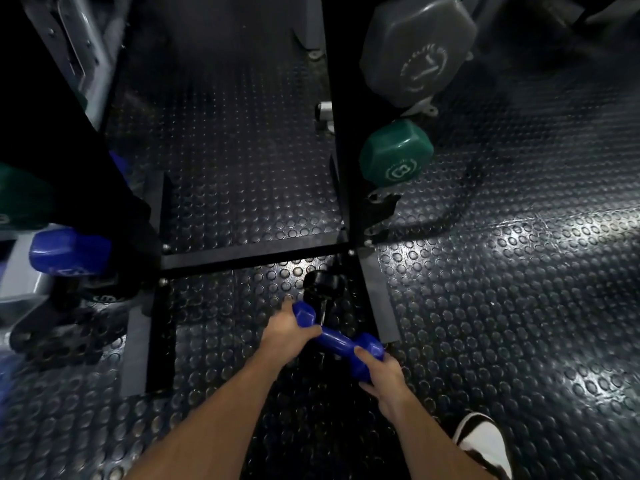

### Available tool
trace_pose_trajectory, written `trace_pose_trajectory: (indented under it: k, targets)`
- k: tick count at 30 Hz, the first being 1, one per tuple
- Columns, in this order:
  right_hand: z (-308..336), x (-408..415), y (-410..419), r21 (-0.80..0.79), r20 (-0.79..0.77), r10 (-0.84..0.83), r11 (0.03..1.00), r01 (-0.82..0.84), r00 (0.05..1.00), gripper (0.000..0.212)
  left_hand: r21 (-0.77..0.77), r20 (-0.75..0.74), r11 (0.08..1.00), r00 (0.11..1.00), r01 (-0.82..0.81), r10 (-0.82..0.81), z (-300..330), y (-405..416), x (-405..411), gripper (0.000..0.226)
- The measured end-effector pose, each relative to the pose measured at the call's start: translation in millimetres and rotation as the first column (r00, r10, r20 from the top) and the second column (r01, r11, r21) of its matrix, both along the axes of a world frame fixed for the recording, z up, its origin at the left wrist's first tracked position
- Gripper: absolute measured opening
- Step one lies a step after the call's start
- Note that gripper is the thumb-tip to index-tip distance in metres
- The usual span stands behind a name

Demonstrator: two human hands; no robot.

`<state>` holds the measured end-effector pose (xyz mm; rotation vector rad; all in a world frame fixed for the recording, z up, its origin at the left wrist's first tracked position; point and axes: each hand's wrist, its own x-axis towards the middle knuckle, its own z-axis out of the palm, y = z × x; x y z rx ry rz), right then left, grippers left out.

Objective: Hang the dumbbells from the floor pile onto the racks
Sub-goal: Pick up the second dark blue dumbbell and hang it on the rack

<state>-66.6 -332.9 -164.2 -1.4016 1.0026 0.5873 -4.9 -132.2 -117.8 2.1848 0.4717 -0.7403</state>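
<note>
Partway through, judging by how things lie: already on the racks, a large grey dumbbell (419,51) far right, a green dumbbell (396,154) just below it on the same black rack upright (341,140), and at the left edge another blue dumbbell (69,251) with a green head (20,199) above it, half hidden in shadow. Left to do: the blue dumbbell (337,339) now in hand, held low over the studded rubber floor (519,306) near the rack's base frame, not yet on any peg; also a black dumbbell (323,289) lying on the floor just beyond and partly beneath it, touching or apart impossible to tell. Whether more of the pile lies outside the view, unknown. Left hand (284,336) wrapped round the far-left head, fingers curled over it; right hand (382,379) gripping the near-right head, thumb on top, fingers curled beneath. As for looks: glossy blue coating, faceted heads, short rounded handle bare between the two hands, tilted from far left to near right. Small next to the grey one, so probably light, and likely to sit beside its blue twin on the left rack. White shoe (485,441) at near right.
</note>
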Motion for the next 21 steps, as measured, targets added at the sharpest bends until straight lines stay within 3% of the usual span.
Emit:
trace_pose_trajectory:
  k: [13,17,21]
  targets:
    - [8,-7,-7,-0.174,0.13,0.108,0.981,-0.084,0.986,0.021,-0.062,0.035,0.995,0.996,-0.079,0.081,14,3,-6,0.05]
    - [33,0,-14,-0.21,0.212,0.016,0.977,0.03,0.977,0.024,-0.133,0.097,0.981,0.983,-0.144,0.158,37,-1,-9,0.058]
    - [74,32,-30,-0.114,0.31,-0.076,0.987,0.117,0.948,0.028,-0.209,0.095,0.953,0.966,-0.217,0.241,64,-13,0,0.057]
